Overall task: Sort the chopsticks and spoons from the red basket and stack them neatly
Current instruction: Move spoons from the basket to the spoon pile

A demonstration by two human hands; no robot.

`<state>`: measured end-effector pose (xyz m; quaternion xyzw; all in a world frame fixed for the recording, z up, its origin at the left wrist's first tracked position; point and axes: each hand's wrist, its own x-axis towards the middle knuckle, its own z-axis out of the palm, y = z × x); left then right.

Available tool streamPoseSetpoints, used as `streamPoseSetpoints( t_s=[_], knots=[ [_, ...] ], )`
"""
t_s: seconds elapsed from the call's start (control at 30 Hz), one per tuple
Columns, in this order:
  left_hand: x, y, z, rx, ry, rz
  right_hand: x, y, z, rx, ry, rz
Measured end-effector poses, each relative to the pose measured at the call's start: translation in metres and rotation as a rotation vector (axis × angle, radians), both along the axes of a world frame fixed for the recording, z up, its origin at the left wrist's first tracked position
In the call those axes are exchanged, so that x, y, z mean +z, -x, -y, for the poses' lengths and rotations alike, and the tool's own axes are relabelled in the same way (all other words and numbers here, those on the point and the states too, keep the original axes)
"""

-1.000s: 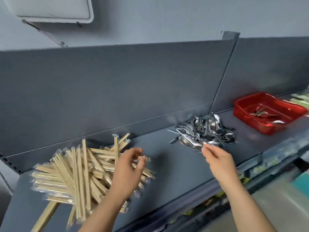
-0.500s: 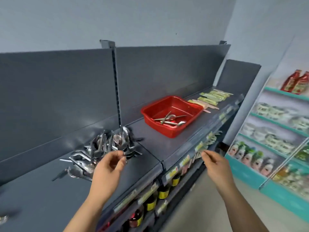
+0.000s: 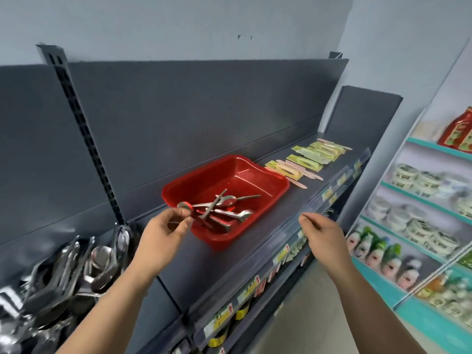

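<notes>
The red basket (image 3: 258, 167) stands on the dark grey shelf and holds several metal spoons (image 3: 226, 209) lying crossed. My left hand (image 3: 163, 235) is at the basket's near-left corner. Its thumb and fingertips pinch a spoon (image 3: 185, 206) that lies over the rim. My right hand (image 3: 319, 233) hovers over the shelf's front edge to the right of the basket, fingers loosely curled and holding nothing. The sorted pile of spoons (image 3: 76, 274) lies on the shelf at lower left. The chopsticks are out of view.
Yellow-green packets (image 3: 306, 162) lie in a row on the shelf beyond the basket. A clear price rail (image 3: 329, 198) runs along the shelf front, with bottles (image 3: 219, 333) below. Teal shelves of goods (image 3: 421, 226) stand at the right across a narrow aisle.
The view has swung right from the chopstick pile to the basket. My left hand moved from the piles to the basket's corner. My right hand left the spoon pile and now hangs off the shelf front.
</notes>
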<state>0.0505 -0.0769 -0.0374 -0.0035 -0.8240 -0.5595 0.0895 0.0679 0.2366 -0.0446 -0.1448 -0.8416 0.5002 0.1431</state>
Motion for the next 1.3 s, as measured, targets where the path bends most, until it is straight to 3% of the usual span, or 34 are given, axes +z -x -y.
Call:
streamPoseSetpoints(
  t_s=[0.17, 0.47, 0.53, 0.67, 0.87, 1.03, 1.17, 1.3],
  knots=[
    [-0.005, 0.081, -0.027, 0.03, 0.125, 0.041, 0.007, 0.086, -0.01, 0.084, 0.004, 0.003],
    [-0.047, 0.181, -0.059, -0.065, 0.723, 0.34, 0.003, 0.198, -0.005, 0.391, -0.088, 0.048],
    [-0.051, 0.189, -0.061, -0.069, 0.781, 0.382, -0.002, 0.22, -0.002, 0.471, -0.109, 0.058],
    [-0.057, 0.194, -0.059, -0.033, 0.688, 0.415, -0.017, 0.259, 0.007, 0.672, -0.169, 0.133],
    [-0.041, 0.175, -0.057, 0.323, 0.312, 0.23, -0.038, 0.3, 0.036, 0.991, -0.308, 0.386],
    [-0.022, 0.158, -0.063, 0.58, 0.088, 0.204, -0.047, 0.315, 0.058, 1.15, -0.685, 0.437],
    [-0.013, 0.15, -0.069, 0.722, 0.099, 0.173, -0.054, 0.323, 0.061, 1.233, -0.713, 0.434],
    [-0.023, 0.151, -0.071, 0.74, 0.275, 0.284, -0.055, 0.325, 0.059, 1.258, -0.765, 0.423]
  ],
)
